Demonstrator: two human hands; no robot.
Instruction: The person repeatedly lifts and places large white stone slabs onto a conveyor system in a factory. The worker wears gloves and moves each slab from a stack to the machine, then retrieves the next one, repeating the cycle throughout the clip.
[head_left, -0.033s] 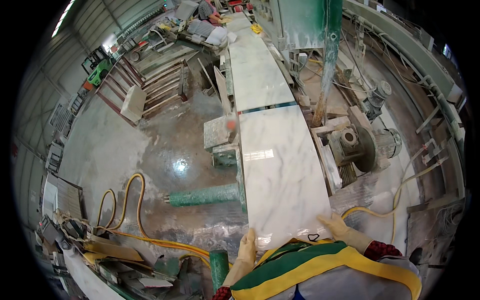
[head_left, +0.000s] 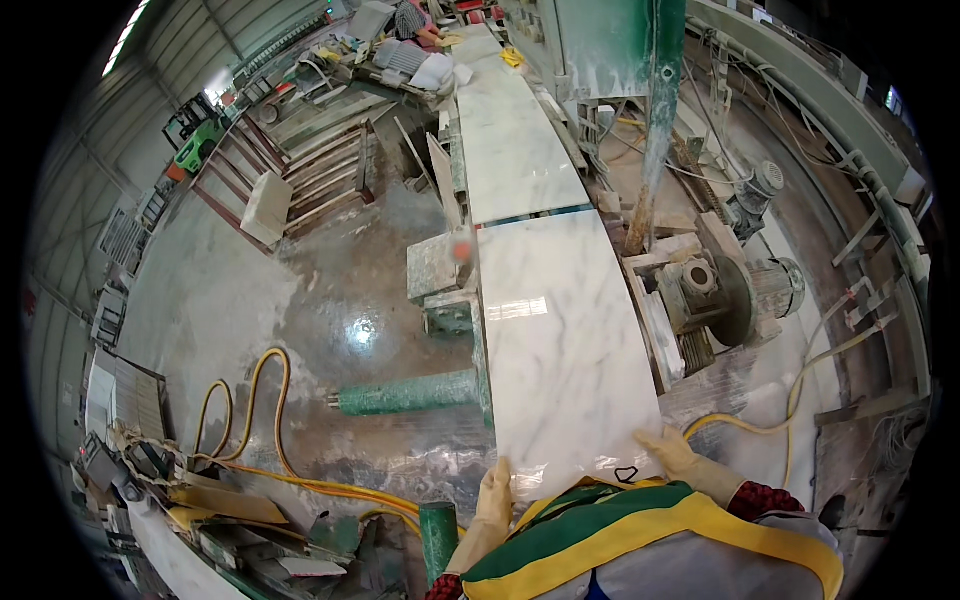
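While the left hand [head_left: 492,497] and right hand [head_left: 676,453] held opposite edges of the near slab [head_left: 570,370], fingers partly curled, steadying seemed underway; moving it needed even pressure.

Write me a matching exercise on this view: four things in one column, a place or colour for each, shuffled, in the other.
Things
1. Front marble slab
2. Left hand
3. Forklift
4. Right hand

Places and colours
A. At the slab's right side, near its closest end
B. Green, in the upper left of the view
C. White with grey veins
D. At the slab's left side, near its closest end

Right pairs: 1-C, 2-D, 3-B, 4-A
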